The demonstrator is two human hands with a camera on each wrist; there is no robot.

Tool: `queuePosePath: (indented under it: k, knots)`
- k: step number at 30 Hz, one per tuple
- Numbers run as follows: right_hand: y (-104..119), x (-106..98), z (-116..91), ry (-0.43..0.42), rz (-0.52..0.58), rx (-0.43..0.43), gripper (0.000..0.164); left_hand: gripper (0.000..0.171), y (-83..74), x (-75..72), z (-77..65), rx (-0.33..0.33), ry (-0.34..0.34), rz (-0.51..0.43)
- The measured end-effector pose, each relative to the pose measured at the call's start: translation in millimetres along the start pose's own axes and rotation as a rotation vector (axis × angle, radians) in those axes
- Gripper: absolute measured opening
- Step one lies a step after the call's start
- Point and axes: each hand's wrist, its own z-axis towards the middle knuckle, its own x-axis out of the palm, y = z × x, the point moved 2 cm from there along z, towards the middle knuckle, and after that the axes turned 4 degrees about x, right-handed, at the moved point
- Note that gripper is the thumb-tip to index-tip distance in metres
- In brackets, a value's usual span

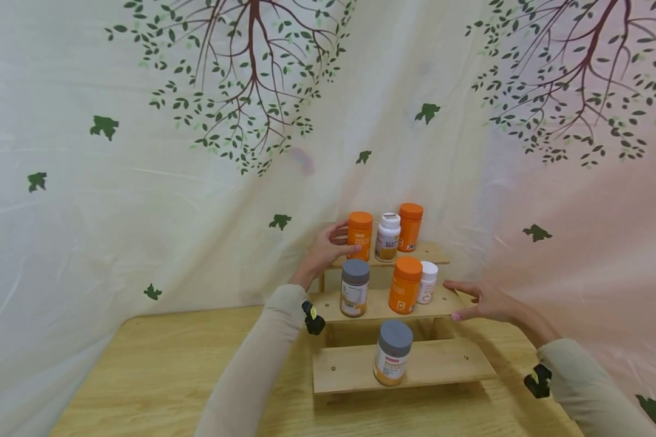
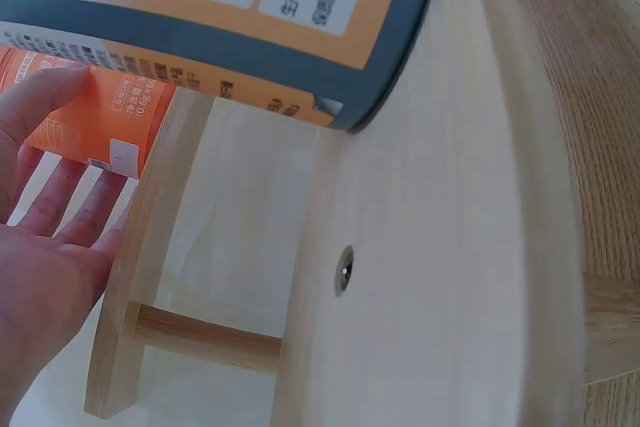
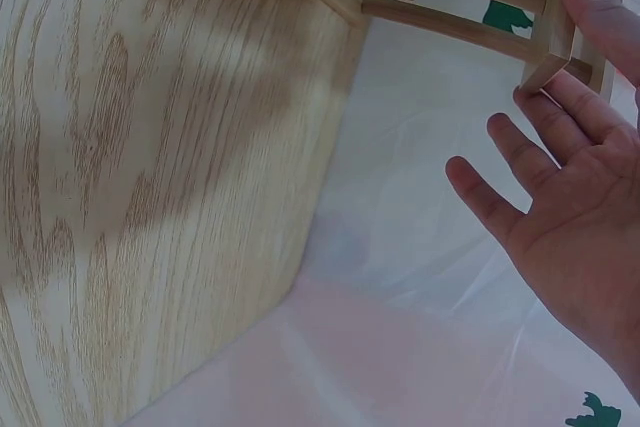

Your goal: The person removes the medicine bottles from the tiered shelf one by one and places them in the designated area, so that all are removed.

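My left hand [image 1: 328, 247] is at the top step of a wooden tiered stand [image 1: 437, 364]. It grips an orange-capped orange bottle [image 1: 359, 238], thumb in front and fingers behind. In the left wrist view, the thumb lies across this bottle's [image 2: 110, 112] side, low by the board. My right hand [image 1: 489, 302] holds the right end of the middle step between thumb and forefinger, its other fingers spread below the board in the right wrist view. Nearest it on that step is a small white bottle [image 1: 427, 282], partly behind another orange bottle [image 1: 405, 286].
A white bottle [image 1: 387, 238] and another orange bottle [image 1: 411, 227] share the top step. One grey-capped jar [image 1: 355, 289] stands on the middle step, another grey-capped jar [image 1: 393, 355] on the bottom one. The stand is on a wooden table [image 1: 186, 370] before a leaf-patterned curtain [image 1: 197, 200].
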Motion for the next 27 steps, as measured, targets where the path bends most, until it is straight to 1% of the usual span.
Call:
queuePosePath:
  k: [4, 12, 15, 19, 23, 27]
  knots:
    - [1, 0, 1, -0.004, -0.009, -0.004, 0.081, 0.071, -1.3, -0.3, -0.4, 0.014, -0.012, -0.013]
    - [0, -1, 1, -0.003, -0.023, 0.004, 0.081, 0.069, -1.1, -0.1, -0.7, 0.034, -0.023, -0.005]
    - [0, -1, 1, 0.0, -0.029, 0.012, 0.081, 0.069, -0.1, -2.7, -1.8, 0.039, -0.023, -0.004]
    - [-1, 0, 1, 0.002, -0.019, 0.009, 0.08, 0.07, 2.9, -8.2, -3.4, 0.032, -0.017, -0.016]
    - [0, 0, 0, -0.003, -0.013, 0.003, 0.079, 0.071, 4.7, -16.3, -6.3, 0.028, -0.027, -0.037]
    - [1, 0, 0, 0.0, -0.017, 0.009, 0.08, 0.072, 1.6, -26.9, -12.3, 0.027, -0.033, -0.038]
